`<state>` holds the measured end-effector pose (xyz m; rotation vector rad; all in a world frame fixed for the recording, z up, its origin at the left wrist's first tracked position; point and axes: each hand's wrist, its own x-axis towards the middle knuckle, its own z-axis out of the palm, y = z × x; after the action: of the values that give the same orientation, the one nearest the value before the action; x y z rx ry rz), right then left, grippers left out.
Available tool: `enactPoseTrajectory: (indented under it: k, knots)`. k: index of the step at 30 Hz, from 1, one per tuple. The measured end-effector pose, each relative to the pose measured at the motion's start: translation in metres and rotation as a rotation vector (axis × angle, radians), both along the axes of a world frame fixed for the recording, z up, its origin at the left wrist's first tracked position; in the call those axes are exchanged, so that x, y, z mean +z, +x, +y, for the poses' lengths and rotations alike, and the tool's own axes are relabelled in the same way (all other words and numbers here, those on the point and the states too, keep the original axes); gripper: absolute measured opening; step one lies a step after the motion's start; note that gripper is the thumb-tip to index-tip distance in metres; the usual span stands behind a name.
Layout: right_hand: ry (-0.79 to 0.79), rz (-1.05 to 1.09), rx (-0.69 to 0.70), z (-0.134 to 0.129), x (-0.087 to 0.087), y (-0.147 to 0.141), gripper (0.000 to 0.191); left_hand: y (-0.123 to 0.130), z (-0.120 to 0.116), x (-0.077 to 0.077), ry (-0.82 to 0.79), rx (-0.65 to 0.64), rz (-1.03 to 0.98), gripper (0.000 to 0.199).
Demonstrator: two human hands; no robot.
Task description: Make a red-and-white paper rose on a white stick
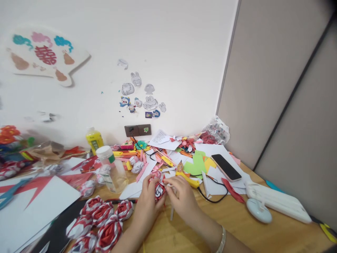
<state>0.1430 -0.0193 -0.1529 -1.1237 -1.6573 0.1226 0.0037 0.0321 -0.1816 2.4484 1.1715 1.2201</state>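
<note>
A red and white paper rose (159, 190) is held over the wooden table's front part. My left hand (147, 198) wraps round its left side, fingers closed on it. On the rose's right, my right hand (181, 196) has its thumb and fingertips pinched together at the petals' edge; a thin pale strip (172, 213) hangs below these fingers. Whether the fingertips grip the strip or the petals is too small to tell. Several finished-looking red and white roses (109, 233) lie to the left of my left forearm.
A yellow glue gun (187, 179) with a black cable lies behind my right hand. Left of centre stand a clear jar (112, 172) and a yellow bottle (94, 140). Paper scraps cover the back. A phone (226, 167) and a pale blue oval object (259, 211) are at right.
</note>
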Motion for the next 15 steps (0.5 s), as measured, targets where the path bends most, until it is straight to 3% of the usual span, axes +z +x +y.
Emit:
enactPoseTrajectory:
  k: [5, 10, 15]
  knots:
    - [0.003, 0.002, 0.094, 0.0009, -0.0030, -0.0028, 0.029, -0.0019, 0.0019, -0.0010, -0.033, -0.025, -0.080, 0.036]
    - [-0.121, 0.242, 0.048, 0.0027, -0.0017, -0.0005, 0.032, -0.0008, 0.0046, -0.0009, -0.083, -0.056, -0.151, 0.034]
    - [-0.075, 0.135, 0.148, 0.0003, 0.0027, 0.0008, 0.033, -0.0008, 0.0088, 0.0002, -0.169, -0.017, -0.294, 0.030]
